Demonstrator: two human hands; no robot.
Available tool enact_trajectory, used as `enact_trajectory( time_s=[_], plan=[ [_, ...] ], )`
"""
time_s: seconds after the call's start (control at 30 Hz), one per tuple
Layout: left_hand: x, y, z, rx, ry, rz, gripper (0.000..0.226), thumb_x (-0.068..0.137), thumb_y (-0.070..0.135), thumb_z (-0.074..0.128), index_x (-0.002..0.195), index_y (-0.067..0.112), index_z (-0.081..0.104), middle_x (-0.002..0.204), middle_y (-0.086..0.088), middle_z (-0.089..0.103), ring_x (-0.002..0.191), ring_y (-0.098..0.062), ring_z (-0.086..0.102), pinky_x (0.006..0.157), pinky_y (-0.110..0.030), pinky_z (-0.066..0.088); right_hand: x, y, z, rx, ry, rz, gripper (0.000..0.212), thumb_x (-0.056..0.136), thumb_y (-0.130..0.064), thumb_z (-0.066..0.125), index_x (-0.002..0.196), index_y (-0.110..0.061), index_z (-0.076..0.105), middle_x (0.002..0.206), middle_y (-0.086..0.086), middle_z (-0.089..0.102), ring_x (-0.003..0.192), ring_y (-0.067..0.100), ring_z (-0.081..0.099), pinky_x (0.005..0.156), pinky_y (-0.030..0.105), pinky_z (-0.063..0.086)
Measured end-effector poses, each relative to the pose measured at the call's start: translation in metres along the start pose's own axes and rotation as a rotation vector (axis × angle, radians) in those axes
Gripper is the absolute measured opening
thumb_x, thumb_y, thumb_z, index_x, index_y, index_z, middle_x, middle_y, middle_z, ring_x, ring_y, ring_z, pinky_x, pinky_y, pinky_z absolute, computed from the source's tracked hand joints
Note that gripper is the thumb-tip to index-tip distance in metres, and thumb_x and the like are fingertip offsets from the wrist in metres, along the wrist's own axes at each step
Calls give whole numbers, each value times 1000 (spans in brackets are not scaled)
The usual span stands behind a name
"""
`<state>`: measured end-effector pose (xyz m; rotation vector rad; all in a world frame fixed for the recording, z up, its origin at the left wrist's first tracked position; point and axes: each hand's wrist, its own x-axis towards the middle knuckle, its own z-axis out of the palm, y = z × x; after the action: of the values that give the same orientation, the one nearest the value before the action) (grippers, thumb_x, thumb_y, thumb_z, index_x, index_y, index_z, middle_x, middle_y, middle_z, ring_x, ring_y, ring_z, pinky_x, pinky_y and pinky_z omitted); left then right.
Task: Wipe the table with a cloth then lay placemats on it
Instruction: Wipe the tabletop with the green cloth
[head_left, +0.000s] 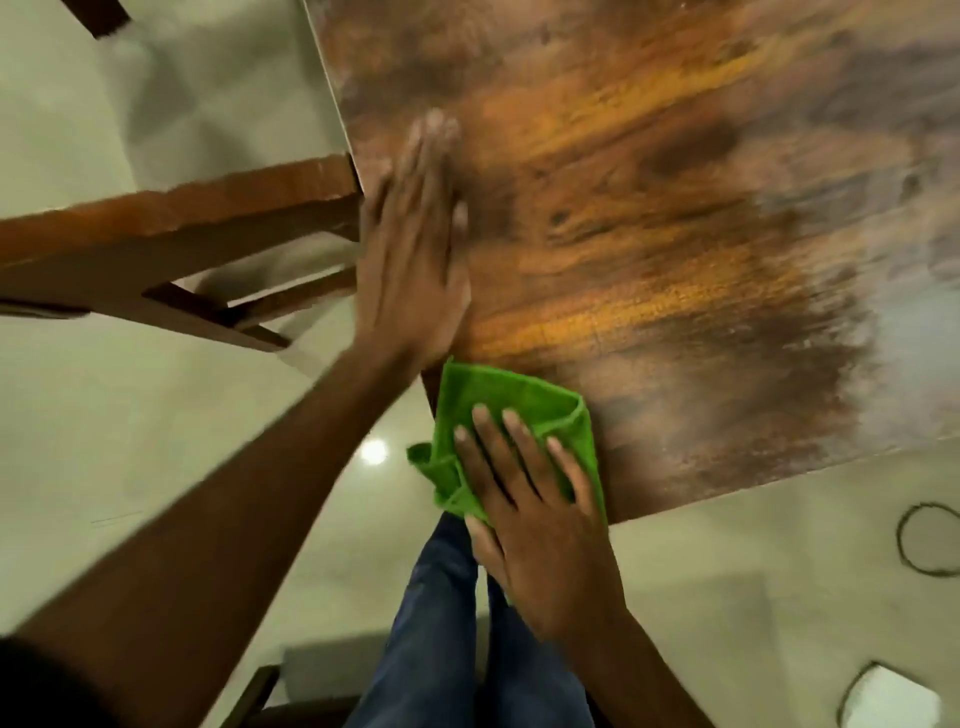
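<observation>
The right hand lies flat, fingers straight and spread, pressing a green cloth onto the near corner of the desk. The left hand, also flat and holding nothing, rests on the desk's left edge just beyond the cloth. The cloth looks soft, light and limp, probably microfibre; it bunches into folds and overhangs the corner, so a flat palm on its middle should steer it best. The desk top is glossy, streaked brown and orange wood grain. A wooden chair stands to the left. No placemats are visible.
</observation>
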<state>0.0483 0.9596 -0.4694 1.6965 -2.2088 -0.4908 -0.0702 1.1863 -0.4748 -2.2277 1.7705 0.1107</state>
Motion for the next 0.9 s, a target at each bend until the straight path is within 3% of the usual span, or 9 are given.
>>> enact_trajectory(
  time_s=[0.07,0.13,0.27,0.4,0.5,0.7,0.8,0.9],
  plan=[
    [-14,-1,3,-24,-50,39,60,109,12,35,167,5,25,176,-12,22,165,-22,16,133,-43,14,-10,6,5,4,-20,-34,78,102,-54,45,172,-27,24,181,-2,15,166,20,20,127,46,24],
    [-28,0,10,-29,-105,65,70,100,3,39,168,6,22,177,-10,17,166,-19,10,133,-46,15,-3,11,5,16,-23,-43,80,97,-58,49,170,-30,31,180,-6,19,164,16,22,127,44,21],
    [-19,-2,10,-219,-6,-31,57,110,7,35,167,11,30,176,-4,23,164,-14,16,132,-45,19,37,18,-5,83,101,70,76,101,-56,44,170,-25,32,179,-5,23,164,18,27,127,45,21],
    [-28,20,8,-307,177,-222,51,113,14,41,164,14,38,173,-2,33,160,-19,32,126,-56,33,115,53,-32,143,104,99,74,111,-55,31,174,-25,7,183,-1,-2,169,19,1,134,46,7],
    [-49,47,26,-291,200,-302,50,114,18,40,164,14,38,173,-1,32,161,-16,29,127,-53,30,136,78,-40,168,104,45,70,113,-52,30,174,-26,7,182,-2,-5,169,17,-3,136,44,4],
    [-84,87,50,-204,249,-336,51,116,27,36,165,12,36,174,-5,30,163,-13,21,132,-46,21,16,154,-34,58,64,-39,70,112,-44,37,174,-26,8,182,-1,1,169,17,2,135,46,12],
    [-89,88,55,-58,189,-320,57,117,36,32,169,14,25,177,-5,20,165,-14,13,133,-47,15,-48,208,-34,-2,26,5,73,109,-43,42,174,-27,13,182,-2,6,169,18,6,133,48,20],
    [-87,90,61,97,128,-326,63,116,42,30,171,13,14,179,-7,10,166,-17,5,135,-41,8,-52,221,-33,0,32,38,74,108,-42,42,174,-25,13,182,-1,6,169,19,6,133,48,19]
  ],
)
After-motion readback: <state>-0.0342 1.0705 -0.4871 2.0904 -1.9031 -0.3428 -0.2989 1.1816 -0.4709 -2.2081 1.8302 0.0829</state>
